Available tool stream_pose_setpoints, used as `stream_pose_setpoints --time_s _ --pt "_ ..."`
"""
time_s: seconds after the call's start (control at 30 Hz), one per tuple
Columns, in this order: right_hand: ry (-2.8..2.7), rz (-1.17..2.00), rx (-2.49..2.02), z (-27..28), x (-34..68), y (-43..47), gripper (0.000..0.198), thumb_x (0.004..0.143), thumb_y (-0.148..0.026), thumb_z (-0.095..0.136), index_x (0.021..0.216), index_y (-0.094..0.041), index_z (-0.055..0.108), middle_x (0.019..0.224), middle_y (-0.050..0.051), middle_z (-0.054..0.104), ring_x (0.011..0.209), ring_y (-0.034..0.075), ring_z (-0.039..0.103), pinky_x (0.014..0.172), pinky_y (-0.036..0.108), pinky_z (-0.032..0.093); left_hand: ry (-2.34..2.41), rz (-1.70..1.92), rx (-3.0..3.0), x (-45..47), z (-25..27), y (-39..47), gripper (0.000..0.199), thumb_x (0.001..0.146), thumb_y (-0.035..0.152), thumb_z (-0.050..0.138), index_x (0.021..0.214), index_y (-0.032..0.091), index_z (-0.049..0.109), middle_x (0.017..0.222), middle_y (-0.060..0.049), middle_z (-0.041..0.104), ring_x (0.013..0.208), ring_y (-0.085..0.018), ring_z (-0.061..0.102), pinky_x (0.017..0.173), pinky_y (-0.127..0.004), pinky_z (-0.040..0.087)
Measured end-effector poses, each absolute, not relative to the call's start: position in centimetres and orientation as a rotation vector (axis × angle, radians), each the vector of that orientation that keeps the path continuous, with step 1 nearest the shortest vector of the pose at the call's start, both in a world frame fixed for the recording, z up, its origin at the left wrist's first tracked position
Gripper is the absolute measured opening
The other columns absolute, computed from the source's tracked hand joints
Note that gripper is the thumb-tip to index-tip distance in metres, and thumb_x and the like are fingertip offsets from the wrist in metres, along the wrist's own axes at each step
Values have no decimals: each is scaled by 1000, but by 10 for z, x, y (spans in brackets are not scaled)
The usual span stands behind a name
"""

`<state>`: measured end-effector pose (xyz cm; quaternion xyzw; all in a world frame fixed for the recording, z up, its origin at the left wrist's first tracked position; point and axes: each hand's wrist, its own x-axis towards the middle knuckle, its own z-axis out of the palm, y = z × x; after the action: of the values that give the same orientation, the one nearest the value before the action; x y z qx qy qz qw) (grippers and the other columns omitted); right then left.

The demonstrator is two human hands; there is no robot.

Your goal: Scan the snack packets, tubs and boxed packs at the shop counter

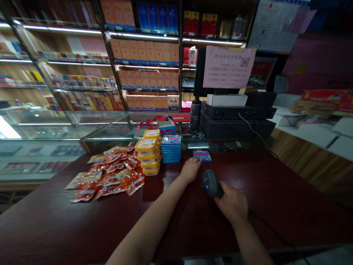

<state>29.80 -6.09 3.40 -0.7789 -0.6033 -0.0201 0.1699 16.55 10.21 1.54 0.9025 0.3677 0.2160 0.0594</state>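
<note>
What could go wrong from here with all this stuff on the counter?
The stack of yellow tubs stands close against the stack of blue packets, so a bump from the left hand could topple either one.

The dark cable trailing behind the right hand might snag if the scanner is swung far.

The loose orange packets overlap in a heap, so a knock might slide some about.

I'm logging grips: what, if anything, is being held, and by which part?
The right hand holds the dark scanner by its handle. The left hand is by the blue packet; whether it grips that can't be told.
</note>
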Motion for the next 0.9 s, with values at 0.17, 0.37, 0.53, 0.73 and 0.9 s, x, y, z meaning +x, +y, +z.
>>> stream_pose_setpoints --time_s 0.17,0.37,0.53,0.73,0.9 --pt "-1716 -20 -2234 33 301 -59 23 76 -24 60 99 -25 60 87 2 70 80 20 66 62 28 37 1192 604 2543 179 -1 110 47 85 21 47 133 20 46 144 -12 41 136 -26 31 111 -49 24" --pt "-1698 3 -2237 35 301 -59 18 77 -27 60 95 -26 60 86 1 70 80 19 66 62 27 36 1139 659 2579 163 4 113 37 86 21 45 121 19 56 133 -11 53 127 -23 43 110 -40 28" --pt "-1674 -10 -2226 37 300 -60 20 76 -26 59 96 -26 61 86 1 70 80 19 65 62 27 37 1365 706 2610 150 13 105 25 88 32 44 91 16 64 100 -12 62 100 -24 57 93 -36 42" --pt "-1678 -4 -2238 35 300 -59 20 77 -27 59 97 -26 61 89 1 70 81 19 66 62 28 37 1809 668 2473 171 19 95 66 65 61 67 106 11 55 108 -17 52 101 -31 53 87 -39 42" --pt "-1694 -18 -2235 35 302 -61 20 79 -28 59 98 -25 61 89 1 71 81 21 66 62 29 37 1823 670 2444 174 19 87 59 67 52 68 108 12 52 109 -16 51 101 -31 53 86 -39 42"
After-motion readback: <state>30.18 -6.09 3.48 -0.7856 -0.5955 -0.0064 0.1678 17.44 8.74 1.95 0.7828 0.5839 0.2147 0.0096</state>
